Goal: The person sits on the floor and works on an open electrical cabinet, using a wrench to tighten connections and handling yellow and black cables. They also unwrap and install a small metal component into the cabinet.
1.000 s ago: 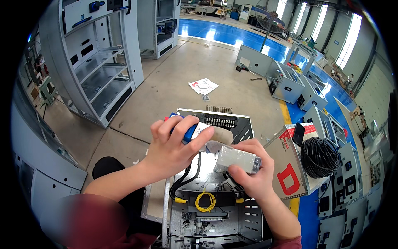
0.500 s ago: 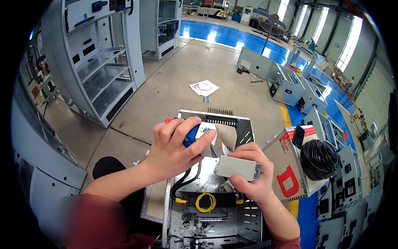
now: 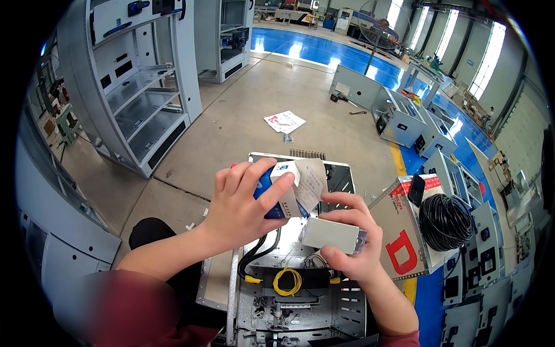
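Note:
My left hand (image 3: 234,199) is closed around a small blue and white carton (image 3: 289,203), its end flap raised. A printed paper leaflet (image 3: 313,180) sticks out from the carton's opened end. My right hand (image 3: 364,228) grips a pale grey rectangular block (image 3: 330,235) with clear plastic at its ends. The right index fingertip lies by the leaflet's lower edge; whether it touches is hard to tell. Both hands are above an open metal chassis (image 3: 341,315). Inside it are a coil of yellow wire (image 3: 287,282) and thick black cables (image 3: 245,263) with yellow ends.
To the right, a cardboard box (image 3: 384,222) carries a coil of black cable (image 3: 445,222) and a phone (image 3: 416,191). An open grey cabinet (image 3: 136,110) stands at the left. Paper sheets (image 3: 284,122) lie on the floor ahead. Metal enclosures (image 3: 402,124) line the right side.
The leaflet has come up and spread out at the carton's opening. My right index finger has straightened away from the block, while both hands stay nearly in place.

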Available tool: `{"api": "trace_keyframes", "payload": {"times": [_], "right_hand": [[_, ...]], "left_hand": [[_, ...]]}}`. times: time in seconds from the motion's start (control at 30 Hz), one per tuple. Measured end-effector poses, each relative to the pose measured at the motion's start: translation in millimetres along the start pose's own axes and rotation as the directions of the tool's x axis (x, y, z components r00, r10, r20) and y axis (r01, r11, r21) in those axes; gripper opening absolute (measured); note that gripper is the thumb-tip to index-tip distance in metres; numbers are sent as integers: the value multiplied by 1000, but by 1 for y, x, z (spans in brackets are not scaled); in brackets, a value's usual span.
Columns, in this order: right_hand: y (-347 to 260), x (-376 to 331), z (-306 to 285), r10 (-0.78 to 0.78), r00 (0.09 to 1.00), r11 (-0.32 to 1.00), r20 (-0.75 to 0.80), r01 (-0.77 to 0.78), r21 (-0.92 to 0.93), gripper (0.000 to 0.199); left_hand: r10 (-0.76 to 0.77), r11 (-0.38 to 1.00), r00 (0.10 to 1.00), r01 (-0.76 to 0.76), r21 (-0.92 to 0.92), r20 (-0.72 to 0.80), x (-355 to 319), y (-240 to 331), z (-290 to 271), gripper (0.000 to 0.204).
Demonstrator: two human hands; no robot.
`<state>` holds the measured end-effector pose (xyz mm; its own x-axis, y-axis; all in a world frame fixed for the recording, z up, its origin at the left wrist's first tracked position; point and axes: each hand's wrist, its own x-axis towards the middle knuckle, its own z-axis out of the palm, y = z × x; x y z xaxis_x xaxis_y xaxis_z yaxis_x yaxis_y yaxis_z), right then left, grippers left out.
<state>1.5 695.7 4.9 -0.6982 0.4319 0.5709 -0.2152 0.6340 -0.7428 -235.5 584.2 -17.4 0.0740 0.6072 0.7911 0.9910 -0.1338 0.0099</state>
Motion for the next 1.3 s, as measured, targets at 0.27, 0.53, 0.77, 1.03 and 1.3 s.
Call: {"api": "trace_keyframes", "payload": {"times": [0.27,0.53,0.77,1.03,1.3], "right_hand": [[-5,4,7,20,997,999,80,-17,-39,46],[-12,2,7,176,921,984,347,-172,-42,45],[-9,0,9,103,984,974,143,-71,-216,45],[-13,3,12,-12,996,966,87,34,-257,41],[-14,3,9,-23,989,976,148,55,-212,41]], "left_hand": [[22,1000,1000,-22,16,-19,-3,-1,3,96],[260,965,963,-257,46,-70,-2,-1,5,53],[-45,999,999,45,-19,9,-1,-2,2,101],[-17,1000,999,17,4,-28,-4,-3,0,99],[1,999,999,-3,-48,-45,0,-6,1,93]]}}
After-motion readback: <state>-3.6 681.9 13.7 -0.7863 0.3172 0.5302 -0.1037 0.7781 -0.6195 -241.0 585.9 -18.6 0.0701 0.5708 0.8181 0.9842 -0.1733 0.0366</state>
